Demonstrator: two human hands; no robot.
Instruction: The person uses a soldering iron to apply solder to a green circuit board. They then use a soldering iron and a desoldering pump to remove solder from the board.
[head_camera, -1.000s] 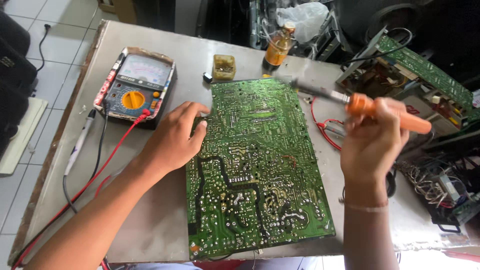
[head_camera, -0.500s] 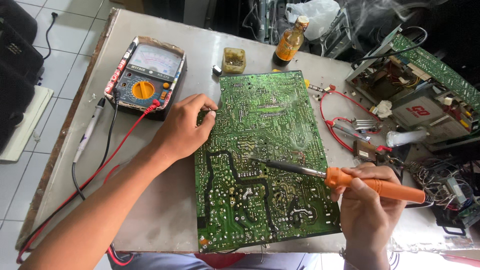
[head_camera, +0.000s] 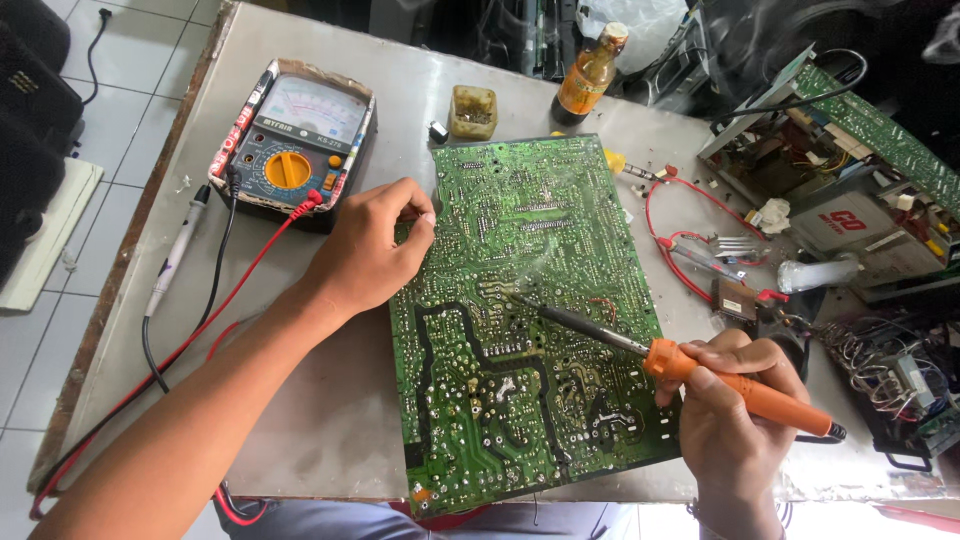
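A large green circuit board (head_camera: 520, 300) lies solder side up on the grey metal table (head_camera: 330, 420). My left hand (head_camera: 370, 245) rests on the board's upper left edge, fingers curled on the rim. My right hand (head_camera: 735, 410) grips an orange-handled soldering iron (head_camera: 690, 372) at the board's lower right. The dark tip of the iron touches the board near its middle, and a thin wisp of smoke rises there.
An analog multimeter (head_camera: 295, 145) with red and black leads sits at the back left, its probe (head_camera: 175, 255) beside it. A small flux tin (head_camera: 473, 110) and a brown bottle (head_camera: 590, 75) stand behind the board. Opened electronics chassis (head_camera: 850, 190) and loose wires crowd the right.
My right hand brought the soldering iron down from the right of the board to its lower right, and the tip now touches the board. My left hand stayed on the board's edge.
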